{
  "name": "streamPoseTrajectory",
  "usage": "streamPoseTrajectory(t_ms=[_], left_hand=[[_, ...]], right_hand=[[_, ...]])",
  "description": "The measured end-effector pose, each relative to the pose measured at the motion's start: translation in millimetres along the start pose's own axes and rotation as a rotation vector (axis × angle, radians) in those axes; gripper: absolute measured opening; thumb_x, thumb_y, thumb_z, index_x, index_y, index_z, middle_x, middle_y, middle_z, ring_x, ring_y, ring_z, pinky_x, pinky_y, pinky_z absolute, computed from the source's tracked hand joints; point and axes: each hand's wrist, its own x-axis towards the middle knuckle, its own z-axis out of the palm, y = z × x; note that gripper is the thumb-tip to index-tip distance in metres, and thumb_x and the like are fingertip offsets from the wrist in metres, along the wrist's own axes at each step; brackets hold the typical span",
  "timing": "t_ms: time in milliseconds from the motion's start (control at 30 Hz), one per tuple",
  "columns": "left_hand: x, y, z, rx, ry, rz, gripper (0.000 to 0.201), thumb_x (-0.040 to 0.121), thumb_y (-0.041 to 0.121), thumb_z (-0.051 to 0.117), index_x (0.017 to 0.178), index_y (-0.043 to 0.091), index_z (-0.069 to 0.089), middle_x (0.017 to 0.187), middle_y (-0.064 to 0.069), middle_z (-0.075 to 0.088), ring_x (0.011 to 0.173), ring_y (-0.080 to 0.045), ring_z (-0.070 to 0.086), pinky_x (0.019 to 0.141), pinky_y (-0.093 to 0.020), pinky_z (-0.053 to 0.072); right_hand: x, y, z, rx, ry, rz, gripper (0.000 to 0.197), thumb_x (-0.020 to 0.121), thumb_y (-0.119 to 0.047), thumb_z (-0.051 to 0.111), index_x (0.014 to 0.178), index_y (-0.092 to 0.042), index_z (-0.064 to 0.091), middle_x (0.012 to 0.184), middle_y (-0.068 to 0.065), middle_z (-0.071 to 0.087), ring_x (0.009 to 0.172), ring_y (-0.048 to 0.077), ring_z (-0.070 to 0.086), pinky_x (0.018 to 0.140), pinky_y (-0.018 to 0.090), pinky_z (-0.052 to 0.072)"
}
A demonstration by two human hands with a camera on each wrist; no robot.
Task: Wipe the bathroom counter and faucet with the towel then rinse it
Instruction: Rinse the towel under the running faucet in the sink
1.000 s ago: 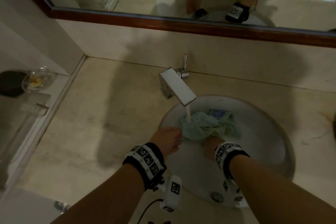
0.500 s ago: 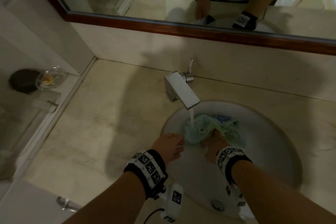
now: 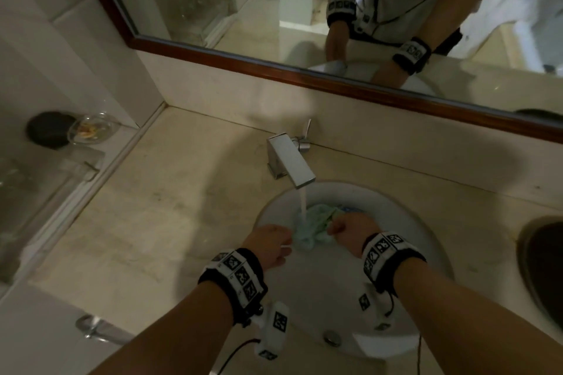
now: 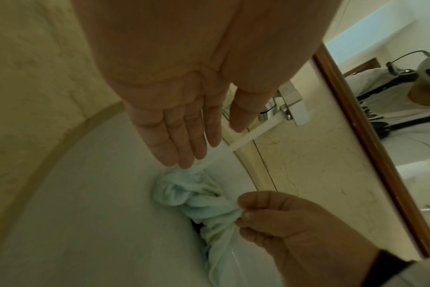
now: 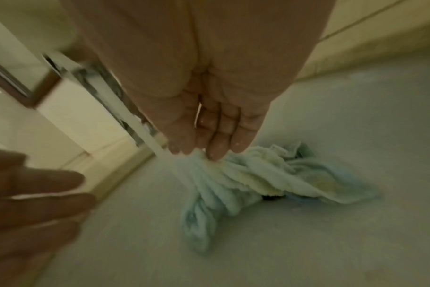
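Observation:
A wet pale green towel (image 3: pixel 316 227) lies bunched in the white sink basin (image 3: pixel 396 216) under water running from the square chrome faucet (image 3: pixel 291 163). My right hand (image 3: pixel 350 230) pinches the towel's (image 5: pixel 246 180) gathered edge between thumb and fingers (image 5: pixel 216 143). My left hand (image 3: pixel 269 245) is beside the stream with straight fingers (image 4: pixel 179 143), their tips at the towel's (image 4: pixel 184 192) left end. In the left wrist view the right hand (image 4: pixel 270 213) grips the twisted cloth.
The beige stone counter (image 3: pixel 158 222) surrounds the basin. A brown-framed mirror (image 3: pixel 274 68) runs along the back wall. A glass dish (image 3: pixel 93 129) and a dark round object (image 3: pixel 48 129) sit on the left ledge. A dark round thing (image 3: pixel 542 268) lies at the right edge.
My right hand has gathered the towel into a tighter bunch and drawn it under the stream. The left hand has stayed at the towel's left end. The head view has tilted up.

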Motion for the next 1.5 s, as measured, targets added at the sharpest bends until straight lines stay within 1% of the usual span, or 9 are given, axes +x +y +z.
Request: streamPoseTrajectory(t_ms=[100,400,533,667,867,1033,1167,1333,1500], left_hand=[[2,-2,9,0.08,-0.004,0.036,0.01,0.099,0.021,0.059,0.098,0.011,0.062,0.097,-0.009,0.063,0.082,-0.024,0.057,0.07,-0.032,0.047],[-2,4,51,0.424,-0.089,0.204,0.053,0.084,0.023,0.077,0.134,0.022,0.057,0.125,-0.001,0.058,0.114,-0.024,0.059,0.095,-0.034,0.051],[-15,20,63,0.589,-0.098,0.332,0.038,0.076,0.03,0.083,0.108,0.028,0.064,0.11,0.001,0.068,0.102,-0.024,0.064,0.095,-0.042,0.054],[-37,42,58,0.671,0.032,0.468,0.021,0.09,0.046,0.068,0.099,0.027,0.065,0.087,0.006,0.065,0.079,-0.011,0.06,0.066,-0.025,0.048],[-70,63,42,0.508,0.065,0.604,0.04,0.088,0.06,0.054,0.108,0.032,0.073,0.103,-0.001,0.073,0.096,-0.025,0.068,0.089,-0.043,0.056],[-91,75,42,0.22,0.066,0.653,0.014,0.099,0.031,0.06,0.094,0.026,0.073,0.104,-0.018,0.073,0.096,-0.034,0.07,0.085,-0.055,0.058],[-93,75,35,0.188,0.089,0.664,0.024,0.099,0.023,0.059,0.083,0.031,0.076,0.085,-0.002,0.075,0.091,-0.031,0.072,0.08,-0.051,0.061],[-87,66,28,0.159,0.062,0.617,0.02,0.1,0.021,0.057,0.099,0.01,0.073,0.096,-0.015,0.073,0.087,-0.028,0.072,0.078,-0.05,0.062],[-75,54,23,0.159,0.042,0.538,0.023,0.099,0.016,0.058,0.088,0.025,0.076,0.09,-0.003,0.075,0.09,-0.028,0.072,0.081,-0.051,0.061]], right_hand=[[-13,1,-11,0.097,0.074,-0.027,0.029,0.087,-0.011,0.055,0.073,-0.036,0.059,0.081,-0.016,0.059,0.083,0.016,0.059,0.074,0.028,0.05],[-72,-12,-99,0.27,0.182,-0.326,0.026,0.078,0.0,0.06,0.079,-0.025,0.055,0.076,-0.004,0.052,0.068,0.011,0.047,0.062,0.026,0.04],[-88,-19,-127,0.51,0.177,-0.414,0.029,0.075,0.009,0.06,0.08,-0.019,0.057,0.078,0.006,0.055,0.073,0.018,0.053,0.068,0.036,0.053],[-99,-24,-149,0.667,0.176,-0.445,0.034,0.081,0.02,0.052,0.08,-0.014,0.055,0.078,0.009,0.05,0.071,0.021,0.056,0.067,0.04,0.057],[-103,-23,-176,0.716,0.282,-0.393,0.04,0.08,0.014,0.047,0.078,-0.024,0.058,0.08,0.003,0.051,0.074,0.023,0.05,0.061,0.036,0.046],[-94,-25,-174,0.379,0.34,-0.368,0.037,0.079,-0.002,0.051,0.086,-0.037,0.063,0.084,-0.003,0.055,0.079,0.018,0.054,0.071,0.032,0.046],[-90,-21,-150,0.168,0.208,-0.354,0.036,0.087,-0.004,0.054,0.104,-0.033,0.066,0.092,-0.015,0.055,0.09,0.007,0.053,0.082,0.025,0.041],[-79,-13,-116,0.123,0.153,-0.26,0.027,0.084,-0.009,0.057,0.074,-0.033,0.065,0.08,-0.01,0.064,0.08,0.014,0.059,0.062,0.021,0.041],[-74,-17,-85,0.128,-0.016,-0.254,0.035,0.082,-0.03,0.07,0.116,-0.026,0.06,0.106,-0.008,0.059,0.103,0.017,0.058,0.087,0.029,0.049]])
